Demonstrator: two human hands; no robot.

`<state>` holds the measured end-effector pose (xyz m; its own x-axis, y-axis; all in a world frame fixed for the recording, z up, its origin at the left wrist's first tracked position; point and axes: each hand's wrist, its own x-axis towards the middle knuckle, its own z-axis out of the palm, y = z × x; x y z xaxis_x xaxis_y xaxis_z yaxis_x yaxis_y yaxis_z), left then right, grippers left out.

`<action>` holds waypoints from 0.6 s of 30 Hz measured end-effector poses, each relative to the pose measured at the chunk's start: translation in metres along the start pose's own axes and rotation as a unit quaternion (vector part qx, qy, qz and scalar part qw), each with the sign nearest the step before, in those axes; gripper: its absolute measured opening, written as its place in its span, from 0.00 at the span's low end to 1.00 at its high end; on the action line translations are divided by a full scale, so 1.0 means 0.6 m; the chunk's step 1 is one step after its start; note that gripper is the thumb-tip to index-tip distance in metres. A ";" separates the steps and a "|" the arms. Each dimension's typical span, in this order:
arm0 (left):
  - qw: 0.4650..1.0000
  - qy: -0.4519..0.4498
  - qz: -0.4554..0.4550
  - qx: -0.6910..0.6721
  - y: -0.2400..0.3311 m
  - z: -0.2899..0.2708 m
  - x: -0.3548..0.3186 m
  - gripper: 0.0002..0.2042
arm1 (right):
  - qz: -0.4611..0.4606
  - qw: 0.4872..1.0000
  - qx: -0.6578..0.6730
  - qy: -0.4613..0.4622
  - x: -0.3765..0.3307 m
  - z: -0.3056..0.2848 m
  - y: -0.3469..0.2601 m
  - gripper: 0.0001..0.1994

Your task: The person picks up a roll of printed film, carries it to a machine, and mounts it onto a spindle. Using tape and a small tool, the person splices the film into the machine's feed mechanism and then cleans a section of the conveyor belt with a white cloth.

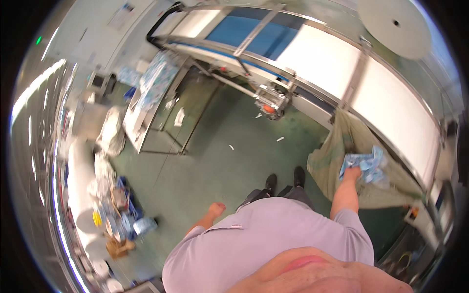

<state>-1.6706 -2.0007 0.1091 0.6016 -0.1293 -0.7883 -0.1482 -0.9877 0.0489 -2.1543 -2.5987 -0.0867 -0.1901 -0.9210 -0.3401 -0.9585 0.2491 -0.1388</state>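
Observation:
My right hand (352, 172) reaches out to the right, its fingers closed on crumpled blue-and-white plastic film (372, 161). The film is at the mouth of a large olive-green woven sack (325, 163), which hangs against the side of a long machine. Part of the film is blurred, and the sack's inside is largely hidden behind it. Down at my left side, my left hand (217, 209) hangs over the floor with its fingers curled in, and nothing shows in it.
The long machine has a white conveyor belt (317, 56) and a metal frame. A metal table (141, 124) at the left bears blue-and-white film packs (159, 80). Farther left are large white rolls (80, 180) and piled bags. White scraps (231, 147) lie on the green floor (195, 168).

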 end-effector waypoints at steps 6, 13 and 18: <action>0.989 0.066 0.105 -0.081 0.088 0.025 -0.044 0.19 | -0.209 0.978 0.005 0.006 -0.033 0.026 -0.029 0.23; 0.977 0.033 0.189 -0.093 0.125 0.051 -0.041 0.20 | -0.289 0.941 0.166 -0.056 0.069 -0.125 -0.067 0.27; 0.989 0.007 0.128 -0.073 0.001 0.078 -0.009 0.17 | 0.090 0.721 0.683 -0.069 0.072 -0.054 -0.110 0.23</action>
<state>-1.7109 -1.9962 0.0846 0.5693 -0.3779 -0.7302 -0.1825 -0.9240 0.3359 -2.1062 -2.6647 -0.0622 -0.1713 -0.8217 -0.5436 0.2012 0.5110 -0.8357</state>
